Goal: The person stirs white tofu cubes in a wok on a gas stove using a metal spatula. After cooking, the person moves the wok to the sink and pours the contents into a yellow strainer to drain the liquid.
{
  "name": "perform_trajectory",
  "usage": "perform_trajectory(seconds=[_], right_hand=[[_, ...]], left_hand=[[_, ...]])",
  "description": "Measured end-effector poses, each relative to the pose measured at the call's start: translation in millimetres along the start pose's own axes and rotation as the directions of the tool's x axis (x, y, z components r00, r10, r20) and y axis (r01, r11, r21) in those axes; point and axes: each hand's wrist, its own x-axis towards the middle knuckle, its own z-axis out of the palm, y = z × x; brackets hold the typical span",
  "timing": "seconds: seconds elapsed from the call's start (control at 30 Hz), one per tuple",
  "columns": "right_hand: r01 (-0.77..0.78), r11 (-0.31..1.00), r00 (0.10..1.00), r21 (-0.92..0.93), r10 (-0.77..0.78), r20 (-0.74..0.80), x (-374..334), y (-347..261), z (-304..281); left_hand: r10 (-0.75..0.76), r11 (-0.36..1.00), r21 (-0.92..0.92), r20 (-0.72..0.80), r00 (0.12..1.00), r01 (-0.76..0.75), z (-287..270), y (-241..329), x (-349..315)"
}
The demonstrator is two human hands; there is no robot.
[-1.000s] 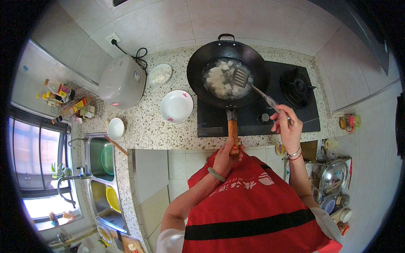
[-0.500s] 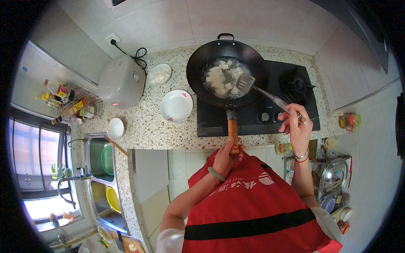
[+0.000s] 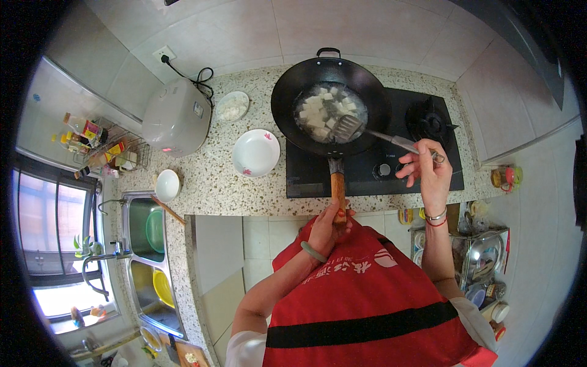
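Note:
A black wok (image 3: 293,98) stands on the left part of the black gas stove (image 3: 367,183). White tofu cubes (image 3: 315,111) lie in cloudy liquid inside it. My left hand (image 3: 330,231) is closed round the end of the wok's wooden handle (image 3: 337,186). With my right hand (image 3: 430,168) I hold the end of a slotted metal spatula (image 3: 400,142), its handle between thumb and forefinger and the other fingers loosely apart. The spatula's blade dips among the tofu at the wok's lower right side.
Left of the wok are a white plate with pink flowers (image 3: 255,153), a small dish of white food (image 3: 232,107), a white bowl (image 3: 167,186) and a rice cooker (image 3: 176,119). A second burner (image 3: 431,122) is on the right. A double sink (image 3: 147,260) lies far left.
The spatula blade has moved a little left and lower in the wok, and my right hand has shifted slightly up and left. My left hand keeps its hold.

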Motion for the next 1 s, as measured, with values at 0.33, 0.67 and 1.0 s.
perform_trajectory(seconds=[0.33,0.67,1.0], right_hand=[[-0.004,0.999,1.000,0.044,0.005,-0.006,9.4,2.0,4.5],[0.008,0.998,1.000,0.058,-0.007,-0.030,17.8,6.8,8.3],[-0.006,0.997,0.999,0.072,0.010,-0.051,22.6,10.6,10.0]], left_hand=[[0.020,1.000,-0.003,-0.001,1.000,-0.020,0.9,0.1,-1.0],[0.008,0.999,0.035,0.001,1.000,-0.008,-0.4,-0.7,1.2],[0.006,1.000,0.004,-0.006,1.000,-0.006,3.5,3.5,-2.9]])
